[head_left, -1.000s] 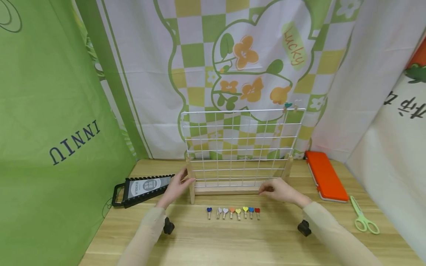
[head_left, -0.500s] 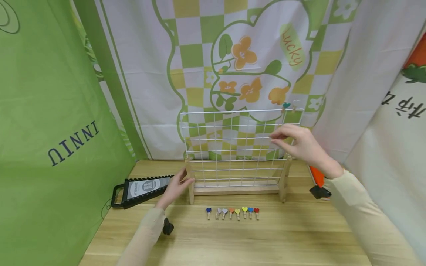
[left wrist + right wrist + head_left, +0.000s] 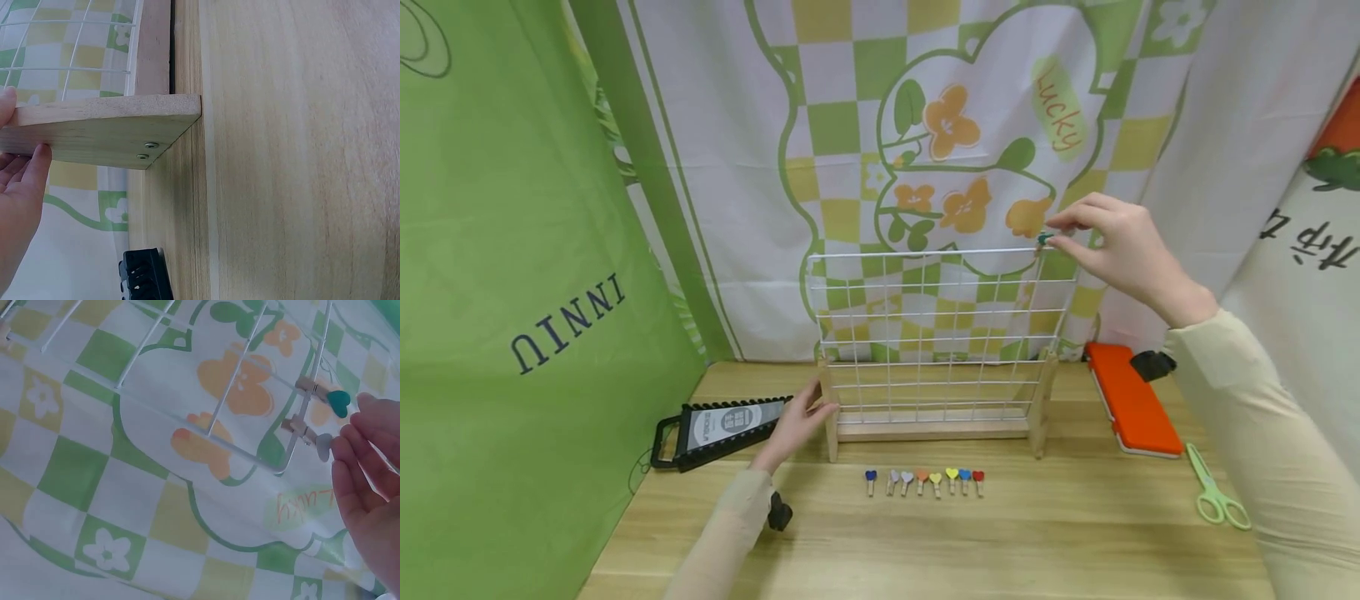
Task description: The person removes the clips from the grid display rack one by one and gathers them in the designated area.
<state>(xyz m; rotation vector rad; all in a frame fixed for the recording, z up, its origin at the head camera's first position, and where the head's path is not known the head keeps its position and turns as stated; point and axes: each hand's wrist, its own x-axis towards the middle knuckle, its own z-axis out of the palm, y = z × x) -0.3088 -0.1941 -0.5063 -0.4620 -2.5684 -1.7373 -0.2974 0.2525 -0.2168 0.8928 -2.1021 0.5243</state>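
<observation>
A white wire grid rack (image 3: 940, 337) stands upright in wooden feet. My left hand (image 3: 796, 427) holds its left wooden post (image 3: 112, 125), thumb on one side and fingers on the other. At the grid's upper right corner, my right hand (image 3: 1131, 250) has thumb and fingertips beside a teal heart clothespin (image 3: 338, 403) clipped to the top wire. A pale heart clothespin (image 3: 323, 447) is clipped nearby, close to the same fingertips. The right fingers are bent and a little apart, with nothing seen gripped between them. On the table lies a row of several heart clothespins (image 3: 922, 478).
A black toothed holder (image 3: 730, 425) with a grey label lies left of the rack. To the right are an orange case (image 3: 1135, 400) and green scissors (image 3: 1217, 496). A patterned curtain (image 3: 722, 183) hangs close behind the rack.
My right hand has risen from the rack's base, past the grid's right side, to the clothespins at the top right corner. My left hand has stayed on the post.
</observation>
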